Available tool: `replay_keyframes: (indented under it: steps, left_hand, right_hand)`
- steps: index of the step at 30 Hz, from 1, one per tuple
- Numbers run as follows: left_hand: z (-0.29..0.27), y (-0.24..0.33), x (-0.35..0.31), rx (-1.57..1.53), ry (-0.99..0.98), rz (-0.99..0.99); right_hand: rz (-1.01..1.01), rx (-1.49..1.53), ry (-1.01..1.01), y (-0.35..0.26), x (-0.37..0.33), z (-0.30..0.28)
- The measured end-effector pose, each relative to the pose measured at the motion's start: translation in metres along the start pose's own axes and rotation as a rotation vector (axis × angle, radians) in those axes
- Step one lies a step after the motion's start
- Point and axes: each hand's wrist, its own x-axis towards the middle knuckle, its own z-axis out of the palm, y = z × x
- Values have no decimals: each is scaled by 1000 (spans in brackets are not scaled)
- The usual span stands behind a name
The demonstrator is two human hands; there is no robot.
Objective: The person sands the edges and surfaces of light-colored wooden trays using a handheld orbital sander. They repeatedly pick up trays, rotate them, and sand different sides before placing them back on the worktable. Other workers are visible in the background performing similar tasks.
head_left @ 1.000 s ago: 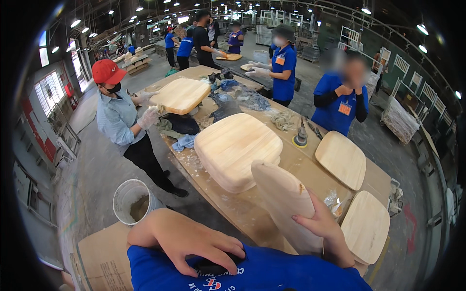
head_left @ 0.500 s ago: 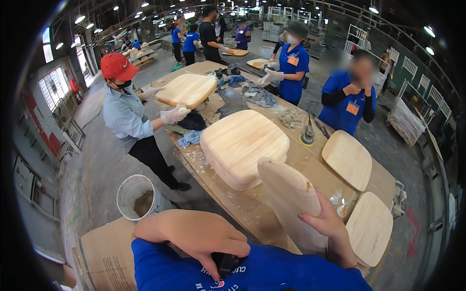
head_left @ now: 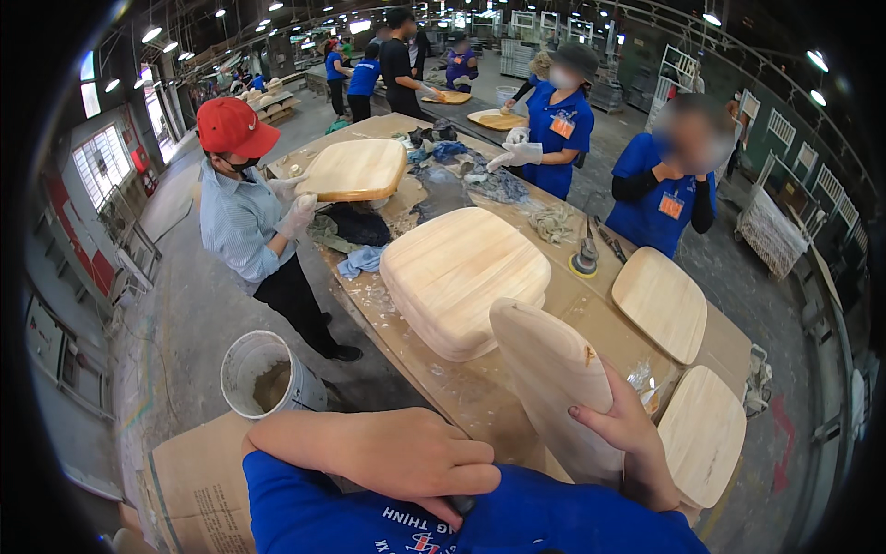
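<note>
The left hand (head_left: pixel 406 454) lies flat with fingers spread against the person's own blue shirt (head_left: pixel 517 517), low and close to the body; something dark peeks from under the fingertips, but I cannot tell whether it is gripped. Out to its left stand a white bucket (head_left: pixel 263 374) and a sheet of cardboard (head_left: pixel 194 489) on the floor, with open concrete beyond. To its right, the right hand (head_left: pixel 637 439) wraps its fingers round the near edge of a rounded wooden seat panel (head_left: pixel 554 388), held tilted up on edge above the near side of the table (head_left: pixel 461 392). A steady hold here looks to call for keeping the thumb and fingers well around the edge and the lower end braced near the body, so the panel does not swing. Just ahead of that hand a thick, larger wooden seat (head_left: pixel 461 277) lies flat, close to the raised panel, so forward room is tight. Further right, two thin panels (head_left: pixel 660 300) (head_left: pixel 701 434) sit near the table's right edge, the closer one just beside the hand. A sanding tool (head_left: pixel 583 263) lies beyond, and co-workers stand along both sides of the table.
</note>
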Motion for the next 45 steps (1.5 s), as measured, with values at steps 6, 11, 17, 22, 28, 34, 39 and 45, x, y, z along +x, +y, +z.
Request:
replay_keyframes:
  steps: [6, 11, 17, 22, 28, 34, 39, 45]
  left_hand:
    - [1, 4, 2, 221, 61, 77]
    - [5, 13, 1, 337, 172, 18]
    - [-12, 16, -14, -199, -272, -136]
    - [-20, 16, -21, -431, -345, -139]
    - [-23, 19, -21, -577, -304, -107]
    - [-16, 10, -26, -520, -317, -93]
    - [-11, -1, -27, -530, -323, -31]
    - [12, -12, -22, -592, -130, -31]
  right_hand:
    - [-44, -107, -12, -1, 0, -4]
    - [7, -102, 1, -3, -2, -6]
    - [-21, -95, -15, -3, -6, -6]
    - [-21, -145, -6, 0, -11, -5]
    - [-16, -146, -8, -2, -11, -4]
    - [-33, -157, -3, -5, -12, -4]
    - [-15, -138, 0, 0, -13, -5]
    - [-6, -146, 2, 2, -13, -5]
